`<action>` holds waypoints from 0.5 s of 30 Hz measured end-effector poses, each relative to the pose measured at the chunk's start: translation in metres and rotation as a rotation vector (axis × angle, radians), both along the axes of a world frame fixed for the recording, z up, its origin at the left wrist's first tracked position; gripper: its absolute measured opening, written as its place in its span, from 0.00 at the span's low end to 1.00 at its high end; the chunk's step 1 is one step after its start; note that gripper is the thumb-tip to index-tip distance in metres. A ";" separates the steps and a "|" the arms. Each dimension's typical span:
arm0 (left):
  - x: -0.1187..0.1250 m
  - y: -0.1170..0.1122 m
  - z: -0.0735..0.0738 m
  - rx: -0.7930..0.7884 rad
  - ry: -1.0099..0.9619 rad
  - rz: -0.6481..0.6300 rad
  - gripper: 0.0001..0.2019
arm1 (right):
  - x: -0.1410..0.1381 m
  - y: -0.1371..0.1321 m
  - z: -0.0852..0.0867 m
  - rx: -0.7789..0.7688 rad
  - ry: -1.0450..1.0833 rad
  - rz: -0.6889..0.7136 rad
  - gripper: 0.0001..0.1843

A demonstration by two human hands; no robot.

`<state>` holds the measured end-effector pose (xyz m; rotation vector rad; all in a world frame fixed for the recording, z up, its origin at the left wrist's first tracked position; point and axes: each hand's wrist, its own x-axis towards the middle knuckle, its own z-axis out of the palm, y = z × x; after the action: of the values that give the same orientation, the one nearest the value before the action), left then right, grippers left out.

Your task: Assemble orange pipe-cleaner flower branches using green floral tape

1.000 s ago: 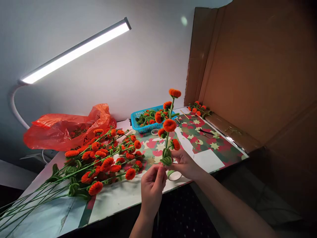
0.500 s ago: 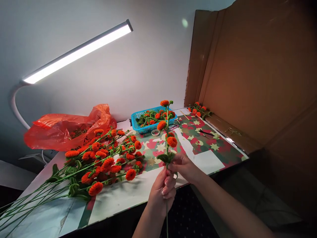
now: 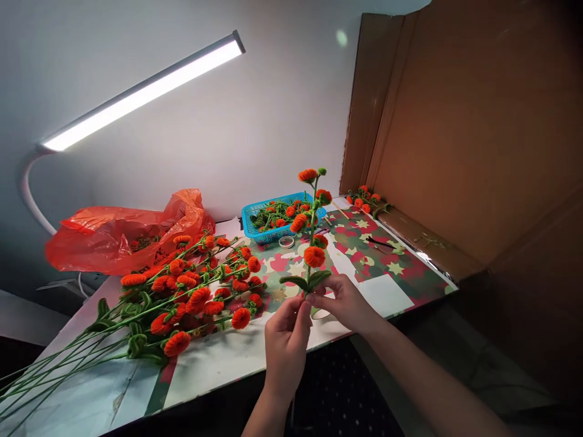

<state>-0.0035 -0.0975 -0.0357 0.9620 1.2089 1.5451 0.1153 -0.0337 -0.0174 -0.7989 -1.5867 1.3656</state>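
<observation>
The orange-flowered stem (image 3: 314,257) stands upright above the near edge of the table (image 3: 218,364), left hand (image 3: 286,334) and right hand (image 3: 345,303) both pinching it just under 2 leaves (image 3: 295,281), presumably steadying that spot. Bunched stems (image 3: 198,300) lie toward the left edge, likely for arm room.

The left hand (image 3: 286,340) is raised at the table's near edge (image 3: 218,371), its left forearm (image 3: 269,408) slanting up from below, thumb and index finger pinched together, the other fingers curled inward. The right hand (image 3: 345,304) comes in across that edge, its right forearm (image 3: 423,367) angled from the lower right, thumb and forefinger pinched close beside the left fingertips.
</observation>
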 end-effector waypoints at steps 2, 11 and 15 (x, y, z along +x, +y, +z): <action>-0.001 0.002 0.001 -0.037 -0.137 -0.089 0.13 | 0.002 0.002 -0.001 0.016 0.022 0.045 0.11; 0.000 0.004 -0.002 -0.199 -0.768 -0.483 0.14 | 0.004 0.004 -0.006 -0.125 0.224 0.284 0.12; -0.001 0.002 -0.005 -0.229 -0.865 -0.523 0.11 | 0.004 0.001 0.002 -0.208 0.209 0.294 0.13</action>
<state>-0.0041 -0.0952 -0.0408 0.3266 0.4450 1.1533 0.1197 -0.0324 -0.0156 -0.5336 -1.4533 1.7871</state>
